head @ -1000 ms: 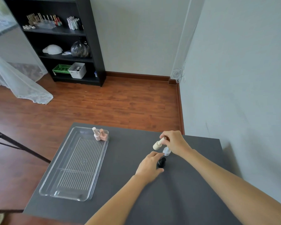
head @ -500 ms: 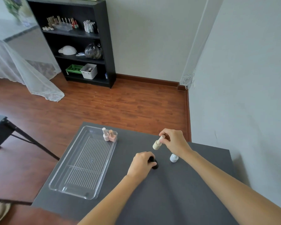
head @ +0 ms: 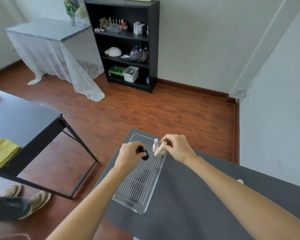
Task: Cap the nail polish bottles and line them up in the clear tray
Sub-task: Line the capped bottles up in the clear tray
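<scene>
Over the clear tray [head: 146, 207], my right hand [head: 177, 148] pinches the cream bottle [head: 159, 151] by its cap, my left hand [head: 129, 153] grips the black bottle [head: 144, 155]; small, rigid, probably slick glass, best held at the cap.

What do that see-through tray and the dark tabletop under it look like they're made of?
The clear tray looks like hard glossy plastic, perhaps acrylic: transparent, with moulded ribs and bright edge highlights. The tabletop looks matte dark grey, maybe laminate or painted board; it shows no glare or grain.
</scene>
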`<state>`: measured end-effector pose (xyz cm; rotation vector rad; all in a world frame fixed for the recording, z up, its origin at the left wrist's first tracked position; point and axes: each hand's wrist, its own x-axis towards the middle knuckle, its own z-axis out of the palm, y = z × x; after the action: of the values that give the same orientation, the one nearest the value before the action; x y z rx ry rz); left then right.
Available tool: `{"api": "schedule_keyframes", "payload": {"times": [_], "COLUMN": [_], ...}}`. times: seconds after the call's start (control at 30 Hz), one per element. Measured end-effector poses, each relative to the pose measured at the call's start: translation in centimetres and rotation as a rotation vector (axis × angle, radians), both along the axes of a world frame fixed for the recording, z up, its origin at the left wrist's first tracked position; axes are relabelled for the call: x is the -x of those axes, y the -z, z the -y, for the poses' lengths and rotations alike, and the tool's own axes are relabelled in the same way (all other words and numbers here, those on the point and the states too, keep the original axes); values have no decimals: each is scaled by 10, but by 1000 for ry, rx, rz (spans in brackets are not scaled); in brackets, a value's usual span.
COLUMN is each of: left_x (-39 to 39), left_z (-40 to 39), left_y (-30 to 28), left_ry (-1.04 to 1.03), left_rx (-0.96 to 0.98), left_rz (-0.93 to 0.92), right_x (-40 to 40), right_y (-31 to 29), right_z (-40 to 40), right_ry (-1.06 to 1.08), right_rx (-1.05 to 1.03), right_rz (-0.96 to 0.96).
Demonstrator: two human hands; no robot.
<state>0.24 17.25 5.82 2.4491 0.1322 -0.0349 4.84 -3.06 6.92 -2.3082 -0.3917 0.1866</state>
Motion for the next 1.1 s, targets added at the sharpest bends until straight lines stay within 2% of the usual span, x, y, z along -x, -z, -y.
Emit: {"api": "schedule_keyframes", "payload": {"times": [0.3,0.53,0.8,1.1], "left_x": [-61,-97,-113,-115], "left_z": [-33,-29,-26,-25], "left_y": [21,43,62,71], "left_ry": [73,158,208,217], "left_rx": [-29,-63,-87,-84], "left_rz": [-72,-148,-185,-183], "right_x": [-30,-49,-58,-57], "right_y": [28,48,62,65], "right_z": [-59,-71,-75,-76], "right_ry": [4,25,18,35], "right_rx": [38,216,308,291], "right_rz": [-11,46,27,40]}}
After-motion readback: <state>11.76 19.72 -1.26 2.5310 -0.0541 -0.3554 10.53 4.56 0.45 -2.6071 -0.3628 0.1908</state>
